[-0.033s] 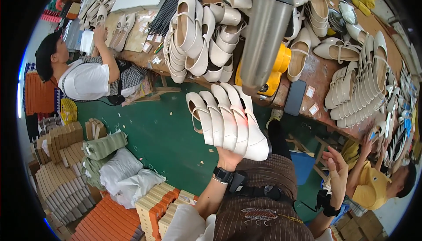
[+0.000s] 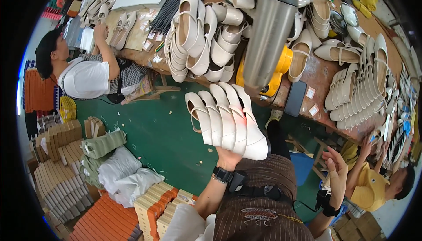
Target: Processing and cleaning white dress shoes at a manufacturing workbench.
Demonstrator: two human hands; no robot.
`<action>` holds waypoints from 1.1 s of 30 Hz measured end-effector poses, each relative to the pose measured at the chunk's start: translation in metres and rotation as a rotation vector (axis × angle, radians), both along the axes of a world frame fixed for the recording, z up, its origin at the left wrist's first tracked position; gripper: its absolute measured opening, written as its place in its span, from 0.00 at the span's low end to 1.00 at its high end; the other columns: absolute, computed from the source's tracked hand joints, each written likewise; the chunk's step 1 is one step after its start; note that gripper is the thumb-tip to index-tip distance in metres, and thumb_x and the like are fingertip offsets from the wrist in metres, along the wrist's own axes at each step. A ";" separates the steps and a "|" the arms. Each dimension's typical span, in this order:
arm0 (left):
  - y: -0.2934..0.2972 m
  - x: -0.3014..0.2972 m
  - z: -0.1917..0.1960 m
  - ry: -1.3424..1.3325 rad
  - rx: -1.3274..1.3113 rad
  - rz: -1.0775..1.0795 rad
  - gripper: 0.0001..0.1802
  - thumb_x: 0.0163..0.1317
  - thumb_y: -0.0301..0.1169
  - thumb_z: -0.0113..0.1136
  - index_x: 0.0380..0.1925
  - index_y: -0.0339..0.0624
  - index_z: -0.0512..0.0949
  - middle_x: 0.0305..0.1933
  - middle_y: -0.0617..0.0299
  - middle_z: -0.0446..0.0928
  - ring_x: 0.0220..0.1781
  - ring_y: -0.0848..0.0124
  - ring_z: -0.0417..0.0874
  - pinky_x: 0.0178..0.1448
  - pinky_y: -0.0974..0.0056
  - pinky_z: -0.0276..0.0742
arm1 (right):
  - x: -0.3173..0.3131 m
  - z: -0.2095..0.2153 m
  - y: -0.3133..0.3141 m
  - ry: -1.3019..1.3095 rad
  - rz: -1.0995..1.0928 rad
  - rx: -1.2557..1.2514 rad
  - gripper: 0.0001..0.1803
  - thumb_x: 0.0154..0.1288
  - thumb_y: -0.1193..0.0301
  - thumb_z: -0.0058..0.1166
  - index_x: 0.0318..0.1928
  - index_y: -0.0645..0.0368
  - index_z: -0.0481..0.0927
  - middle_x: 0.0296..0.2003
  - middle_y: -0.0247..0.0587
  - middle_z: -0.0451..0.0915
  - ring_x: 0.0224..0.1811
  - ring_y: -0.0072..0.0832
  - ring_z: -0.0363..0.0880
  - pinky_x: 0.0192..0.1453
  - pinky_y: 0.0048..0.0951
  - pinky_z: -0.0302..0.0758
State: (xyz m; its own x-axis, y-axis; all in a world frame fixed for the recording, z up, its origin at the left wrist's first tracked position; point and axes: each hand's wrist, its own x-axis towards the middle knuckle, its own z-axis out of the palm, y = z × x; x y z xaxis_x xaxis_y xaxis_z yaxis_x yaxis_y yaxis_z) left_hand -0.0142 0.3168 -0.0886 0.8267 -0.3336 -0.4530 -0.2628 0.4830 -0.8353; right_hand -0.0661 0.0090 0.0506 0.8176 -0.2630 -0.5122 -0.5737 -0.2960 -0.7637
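Note:
My left hand (image 2: 229,157) holds a nested row of several cream strappy flat shoes (image 2: 226,120) from below, its fingers mostly hidden behind them. A reddish glow lies on the middle of these shoes. Just above them hangs the metal nozzle (image 2: 270,43) of what looks like a hot-air gun, its yellow body (image 2: 283,60) behind it at the table edge. The nozzle end appears close to the shoes; whether it touches cannot be made out. Off to the right, my right hand (image 2: 336,173) is raised with loosely bent fingers apart, holding nothing.
More cream shoes are piled on the worktable (image 2: 323,109), with a dark phone (image 2: 295,99) at its edge. A co-worker (image 2: 88,76) sits at the left, another in yellow (image 2: 371,188) at the right. Stacked shoe boxes (image 2: 105,219) and white sacks (image 2: 125,170) stand at lower left.

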 end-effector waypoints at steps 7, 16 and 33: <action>0.021 -0.006 -0.008 -0.256 0.878 -0.231 0.35 0.69 0.56 0.34 0.69 0.49 0.58 0.73 0.60 0.58 0.73 0.60 0.57 0.76 0.53 0.48 | 0.026 -0.001 0.020 -0.004 0.157 -0.014 0.21 0.70 0.67 0.51 0.59 0.66 0.73 0.49 0.45 0.80 0.50 0.26 0.76 0.56 0.26 0.71; 0.046 -0.041 -0.011 0.048 1.163 -0.419 0.35 0.63 0.57 0.47 0.63 0.48 0.68 0.65 0.60 0.69 0.67 0.58 0.68 0.72 0.45 0.57 | 0.058 0.004 0.015 -0.024 0.269 -0.056 0.19 0.66 0.76 0.50 0.57 0.65 0.74 0.47 0.45 0.81 0.49 0.26 0.78 0.55 0.27 0.72; 0.089 -0.228 0.062 0.481 1.368 -1.131 0.33 0.63 0.53 0.54 0.60 0.43 0.67 0.59 0.55 0.73 0.60 0.54 0.71 0.66 0.46 0.66 | 0.399 -0.046 -0.186 -0.487 0.093 -0.744 0.24 0.65 0.55 0.51 0.54 0.60 0.77 0.40 0.58 0.82 0.43 0.49 0.82 0.48 0.43 0.76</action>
State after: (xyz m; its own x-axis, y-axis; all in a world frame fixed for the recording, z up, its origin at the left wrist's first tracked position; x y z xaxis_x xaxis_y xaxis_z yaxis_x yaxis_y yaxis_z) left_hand -0.2424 0.4062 -0.0264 0.2275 0.1899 -0.9551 0.5639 0.7740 0.2882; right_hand 0.3325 -0.1766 0.0042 0.9346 -0.3103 0.1741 -0.1846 -0.8411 -0.5084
